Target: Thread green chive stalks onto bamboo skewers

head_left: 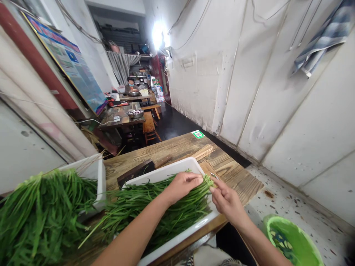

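A white rectangular tray [177, 168] sits on a wooden table [177, 147] and holds a layer of long green chives [155, 207]. My left hand [183, 184] is curled over the right-hand ends of the chives, fingers closed on a bunch of them. My right hand [226, 199] hovers at the tray's right rim, fingers pinched on a thin skewer [214, 175] whose tip meets the chive ends beside my left fingers.
A second white tray [97, 173] heaped with chives [41, 214] stands at the left. A dark cleaver [135, 171] and bundles of bamboo skewers [203, 151] lie behind the tray. A green bucket [291, 242] stands on the floor at the right. Tables and stools fill the far room.
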Demonstrator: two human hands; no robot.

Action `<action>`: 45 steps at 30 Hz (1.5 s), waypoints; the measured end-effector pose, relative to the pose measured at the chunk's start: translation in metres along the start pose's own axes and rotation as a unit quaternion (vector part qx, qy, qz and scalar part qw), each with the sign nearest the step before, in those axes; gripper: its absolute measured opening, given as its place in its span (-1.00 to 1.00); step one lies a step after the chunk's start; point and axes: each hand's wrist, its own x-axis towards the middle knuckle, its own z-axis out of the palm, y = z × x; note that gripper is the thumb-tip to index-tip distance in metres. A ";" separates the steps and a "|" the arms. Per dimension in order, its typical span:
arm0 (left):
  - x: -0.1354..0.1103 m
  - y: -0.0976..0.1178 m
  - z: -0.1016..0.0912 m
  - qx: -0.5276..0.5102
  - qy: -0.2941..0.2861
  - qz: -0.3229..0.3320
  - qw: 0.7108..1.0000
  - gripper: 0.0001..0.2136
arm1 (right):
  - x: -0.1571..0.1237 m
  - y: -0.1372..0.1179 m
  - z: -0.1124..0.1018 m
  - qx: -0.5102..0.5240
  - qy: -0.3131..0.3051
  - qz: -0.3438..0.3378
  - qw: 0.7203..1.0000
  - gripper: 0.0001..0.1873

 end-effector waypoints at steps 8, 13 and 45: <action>-0.008 0.032 -0.027 0.077 0.038 -0.006 0.996 -0.67 | 0.006 -0.033 -0.003 -0.099 -0.069 -0.076 0.990 -0.60; -0.013 0.051 -0.046 0.031 -0.011 -0.007 0.999 -0.77 | 0.010 -0.075 -0.003 -0.234 -0.068 -0.202 0.949 -0.74; -0.139 0.080 -0.141 0.569 0.254 -0.233 0.747 -0.57 | -0.015 -0.184 0.007 -0.093 0.011 -0.254 0.963 -0.82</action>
